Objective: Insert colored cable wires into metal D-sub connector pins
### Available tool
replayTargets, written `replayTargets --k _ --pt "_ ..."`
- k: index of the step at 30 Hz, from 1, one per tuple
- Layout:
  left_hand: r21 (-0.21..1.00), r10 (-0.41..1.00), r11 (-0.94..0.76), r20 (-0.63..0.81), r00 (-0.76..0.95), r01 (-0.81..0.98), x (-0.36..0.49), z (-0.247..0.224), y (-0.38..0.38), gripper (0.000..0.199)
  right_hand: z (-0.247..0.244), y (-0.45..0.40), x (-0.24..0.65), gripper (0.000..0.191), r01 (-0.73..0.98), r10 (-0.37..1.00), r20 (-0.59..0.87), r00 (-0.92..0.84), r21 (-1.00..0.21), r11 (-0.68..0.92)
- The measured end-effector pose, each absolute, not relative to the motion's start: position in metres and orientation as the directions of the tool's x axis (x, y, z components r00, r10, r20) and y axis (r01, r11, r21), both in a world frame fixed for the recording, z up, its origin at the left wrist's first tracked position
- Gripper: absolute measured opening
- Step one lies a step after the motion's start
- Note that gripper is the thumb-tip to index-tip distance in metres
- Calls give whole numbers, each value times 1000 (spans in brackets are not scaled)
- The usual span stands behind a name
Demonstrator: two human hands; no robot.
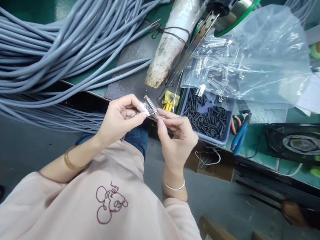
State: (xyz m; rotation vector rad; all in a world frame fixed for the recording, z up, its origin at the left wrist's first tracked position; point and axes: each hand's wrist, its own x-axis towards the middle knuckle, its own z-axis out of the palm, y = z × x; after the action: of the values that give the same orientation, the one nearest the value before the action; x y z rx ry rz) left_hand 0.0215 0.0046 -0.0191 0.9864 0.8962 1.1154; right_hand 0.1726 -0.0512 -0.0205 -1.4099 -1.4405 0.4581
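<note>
In front of my body, my left hand [122,116] pinches a small metal multi-pin connector [151,105] with coloured wire ends along its side. White coverings wrap the left thumb and fingertip. My right hand [177,134] is closed at the connector's right end, thumb and index finger together; a thin pale sliver shows there, too small to name. Just beyond the hands, a yellow tool or clip [169,101] lies at the bench edge. Above it, a soldering iron [192,52] slants down beside a wrapped, scorched cylinder [171,39] bound with a black tie.
Thick grey cables [50,54] heap on the left, some hanging over the edge. A blue bin [225,139] holds black tubular pieces. A clear plastic bag [269,58] contains metal connectors. Blue-handled cutters [240,136] and a black fan [300,141] lie right. Another person's hand [293,213] is far right.
</note>
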Motion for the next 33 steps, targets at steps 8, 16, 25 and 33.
replayTargets --k 8,16,25,33 --pt "965 988 72 -34 150 -251 31 -19 19 18 -20 -38 173 14 487 872 439 215 -822 294" --pt "982 993 38 -16 119 -183 35 -16 24 16 -18 -32 177 10 533 864 461 200 -791 299" --pt "987 994 30 -14 108 -157 35 -8 26 14 -13 -26 179 9 615 834 530 156 -713 337" --pt "971 985 95 -60 165 -219 34 -6 29 20 -7 -22 178 13 719 783 614 106 -591 366"
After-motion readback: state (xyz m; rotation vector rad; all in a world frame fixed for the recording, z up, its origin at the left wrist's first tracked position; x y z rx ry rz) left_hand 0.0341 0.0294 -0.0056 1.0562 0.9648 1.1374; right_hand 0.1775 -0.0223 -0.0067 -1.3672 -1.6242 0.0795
